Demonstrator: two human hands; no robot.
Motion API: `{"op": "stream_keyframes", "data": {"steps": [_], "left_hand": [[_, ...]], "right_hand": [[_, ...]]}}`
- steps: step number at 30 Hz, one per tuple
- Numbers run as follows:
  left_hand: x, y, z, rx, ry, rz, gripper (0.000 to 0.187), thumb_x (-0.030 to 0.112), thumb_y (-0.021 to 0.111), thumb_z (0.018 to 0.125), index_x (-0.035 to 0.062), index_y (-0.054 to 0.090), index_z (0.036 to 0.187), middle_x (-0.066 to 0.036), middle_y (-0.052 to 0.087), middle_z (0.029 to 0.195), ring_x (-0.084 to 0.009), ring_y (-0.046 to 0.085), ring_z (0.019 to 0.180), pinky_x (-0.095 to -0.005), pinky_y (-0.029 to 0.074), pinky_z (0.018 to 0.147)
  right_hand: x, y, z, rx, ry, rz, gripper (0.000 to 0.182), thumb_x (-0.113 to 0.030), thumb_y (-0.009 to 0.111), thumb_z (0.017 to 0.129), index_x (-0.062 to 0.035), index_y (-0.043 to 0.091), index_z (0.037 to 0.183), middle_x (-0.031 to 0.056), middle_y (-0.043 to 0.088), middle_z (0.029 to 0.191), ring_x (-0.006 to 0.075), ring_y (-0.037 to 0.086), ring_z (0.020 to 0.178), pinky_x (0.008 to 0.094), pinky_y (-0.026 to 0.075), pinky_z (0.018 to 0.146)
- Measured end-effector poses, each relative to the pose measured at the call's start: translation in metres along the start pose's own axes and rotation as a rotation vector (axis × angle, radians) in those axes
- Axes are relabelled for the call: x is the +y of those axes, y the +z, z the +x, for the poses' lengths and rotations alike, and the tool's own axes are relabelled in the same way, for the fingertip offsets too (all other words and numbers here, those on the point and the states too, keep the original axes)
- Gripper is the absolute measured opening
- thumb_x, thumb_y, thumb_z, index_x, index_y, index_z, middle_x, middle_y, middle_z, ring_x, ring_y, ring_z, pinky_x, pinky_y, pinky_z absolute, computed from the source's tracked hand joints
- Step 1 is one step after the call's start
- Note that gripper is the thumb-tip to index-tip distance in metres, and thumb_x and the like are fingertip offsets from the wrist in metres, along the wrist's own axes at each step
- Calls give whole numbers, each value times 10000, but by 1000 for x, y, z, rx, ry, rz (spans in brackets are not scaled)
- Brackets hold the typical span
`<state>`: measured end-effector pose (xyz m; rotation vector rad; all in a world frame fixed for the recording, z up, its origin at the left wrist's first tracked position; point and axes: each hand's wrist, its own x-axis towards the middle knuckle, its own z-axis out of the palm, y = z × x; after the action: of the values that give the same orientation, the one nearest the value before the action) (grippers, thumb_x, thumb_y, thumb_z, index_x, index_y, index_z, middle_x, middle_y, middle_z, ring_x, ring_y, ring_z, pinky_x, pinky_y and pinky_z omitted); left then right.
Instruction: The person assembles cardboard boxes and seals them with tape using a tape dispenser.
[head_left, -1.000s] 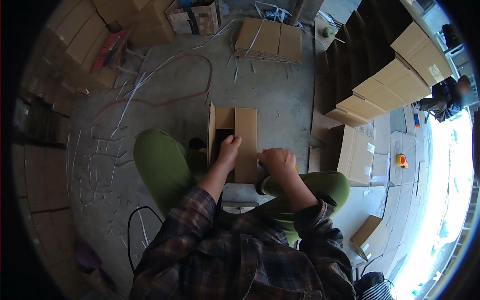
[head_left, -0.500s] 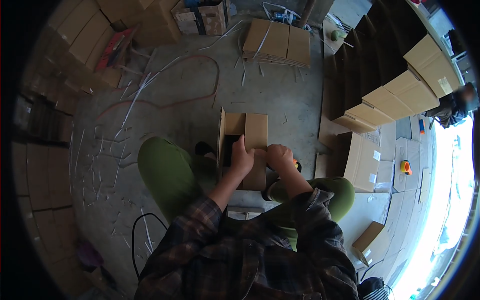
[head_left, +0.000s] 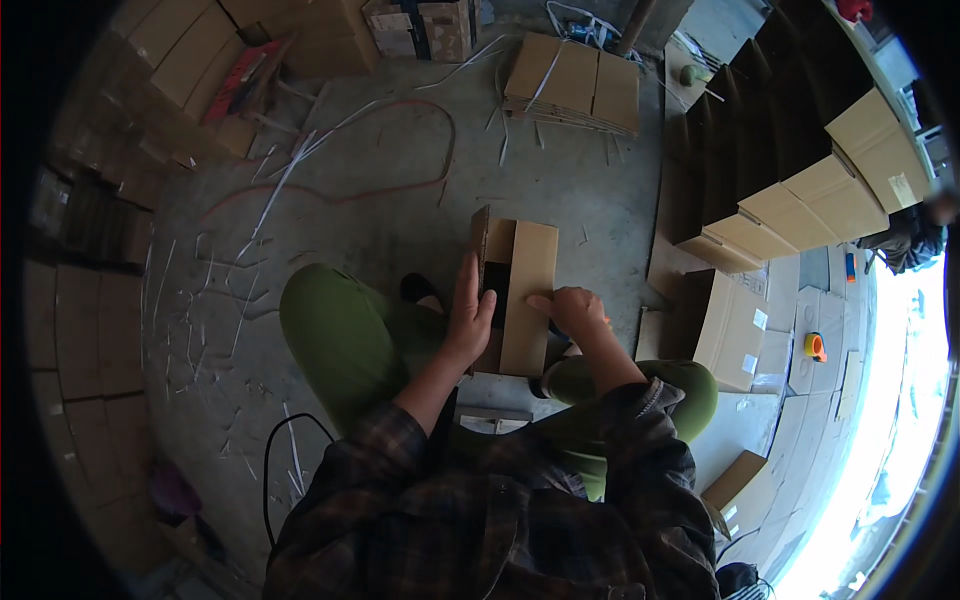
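Between my knees a small cardboard box (head_left: 532, 300) stands on the floor. Its right top flap lies folded inward, while its left flap (head_left: 481, 235) stands up on edge; a dark gap into the box shows between them. My left hand (head_left: 468, 315) rests against the upright flap, its fingers stretched along it and the thumb apart. On the right edge is my right hand (head_left: 580, 312), its fingers curled and its thumb pressed on the folded flap. The fingertips of my right hand are partly hidden.
A stack of flattened cardboard (head_left: 570, 85) lies ahead. To the right stand open cartons (head_left: 730, 325), and an orange tape dispenser (head_left: 815, 347) lies beyond them. Loose strapping strips (head_left: 285, 185) litter the floor at left. Another person (head_left: 910, 235) is at far right.
My left hand has moved from the box's top to its left flap. My right hand now has its thumb on the right flap. The view has shifted slightly.
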<state>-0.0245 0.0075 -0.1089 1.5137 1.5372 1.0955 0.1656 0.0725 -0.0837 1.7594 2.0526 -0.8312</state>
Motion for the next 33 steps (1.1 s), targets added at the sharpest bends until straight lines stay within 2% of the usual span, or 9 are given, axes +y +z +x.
{"op": "stream_keyframes", "data": {"steps": [1,2,6,8,17,20,27,32,33], "left_hand": [[6,7,0,33,72,345,640,237,462,974,63,157,1509,-177,193,1552,-366,214,1420,-443,228,1135],[14,18,-3,-10,-73,547,671,266,527,924,97,223,1498,-187,172,1554,-429,199,1406,-550,283,1058],[30,26,1,-79,-162,723,689,355,525,921,138,228,1504,-146,130,1575,-403,162,1425,-581,291,1021],[29,24,0,-72,-92,821,725,384,546,905,123,224,1501,-156,177,1559,-415,179,1416,-588,329,995],[18,11,1,-149,-31,745,748,452,567,878,161,264,1498,-98,133,1585,-396,126,1434,-572,296,999],[18,15,1,-145,-18,806,742,439,573,877,151,276,1494,-99,139,1582,-394,108,1438,-565,311,986],[19,7,7,-281,23,832,765,390,603,870,119,258,1496,-33,137,1584,-392,71,1445,-582,309,1001],[16,-1,-16,-363,191,849,765,429,623,842,119,316,1471,-3,181,1569,-267,129,1453,-672,233,1037],[17,-2,-23,-362,186,846,765,429,623,842,119,316,1471,-3,181,1569,-267,129,1453,-672,233,1037]], "right_hand": [[-3,4,-2,31,2,-21,718,-710,440,848,-52,719,925,146,701,941,304,671,935,398,509,820],[-4,5,-3,64,4,-45,709,-703,442,852,-54,720,911,137,705,924,288,679,916,382,516,803],[0,7,-3,73,10,-46,702,-695,438,860,-54,721,910,137,705,924,287,680,916,377,520,801],[1,11,0,94,-25,-35,693,-687,434,867,-58,721,912,141,705,926,285,680,924,373,522,802],[0,8,-5,103,-50,-56,662,-665,428,883,-72,722,890,136,707,897,276,689,897,378,529,786],[-1,5,-5,49,-29,-9,664,-646,420,892,-51,715,915,171,694,915,326,670,913,425,511,818],[-3,4,-1,25,-30,-70,668,-657,421,889,-58,716,910,157,696,918,312,675,906,414,515,804],[-4,6,-1,0,14,-82,694,-682,416,879,-57,718,903,166,694,920,312,673,927,424,511,806],[-4,5,0,-4,12,-86,694,-682,416,879,-57,718,903,166,694,920,312,673,927,424,511,806]]}}
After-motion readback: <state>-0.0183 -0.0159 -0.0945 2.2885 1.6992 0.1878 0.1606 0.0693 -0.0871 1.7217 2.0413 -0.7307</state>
